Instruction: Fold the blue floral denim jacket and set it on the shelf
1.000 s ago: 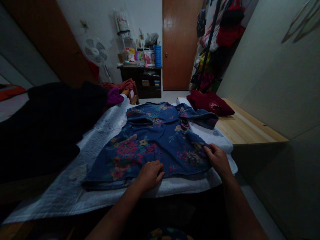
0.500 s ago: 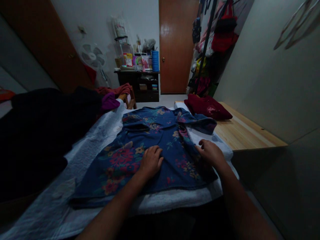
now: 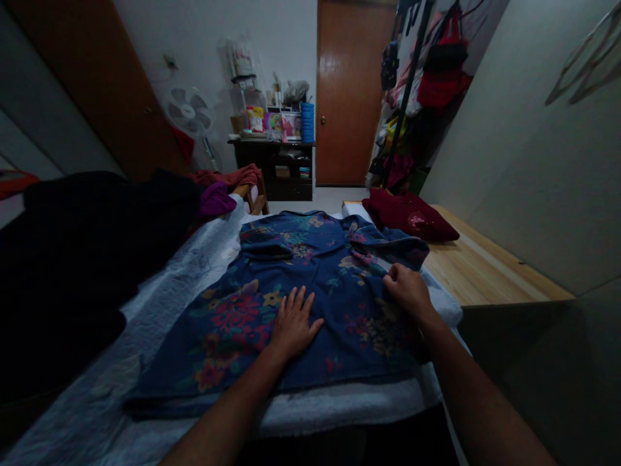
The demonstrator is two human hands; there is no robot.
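A blue garment (image 3: pixel 310 278) with red and yellow flowers lies spread on a pale cloth (image 3: pixel 160 304), its short sleeves out to the sides. My left hand (image 3: pixel 294 327) rests flat on the middle of its lower half, fingers spread. At the garment's right side edge, below the right sleeve, my right hand (image 3: pixel 406 290) has its fingers closed in a pinch on the fabric.
Dark clothing (image 3: pixel 87 259) is heaped at the left, beside a purple cloth (image 3: pixel 217 199). A folded maroon garment (image 3: pixel 412 215) sits on a wooden board (image 3: pixel 490 265) at the right. A fan (image 3: pixel 190 111) and a dark shelf (image 3: pixel 272 169) stand farther back.
My left hand has spread its fingers flat on the garment. My right hand has closed on the side edge, and the fabric there lies wider and smoother. The view has shifted slightly.
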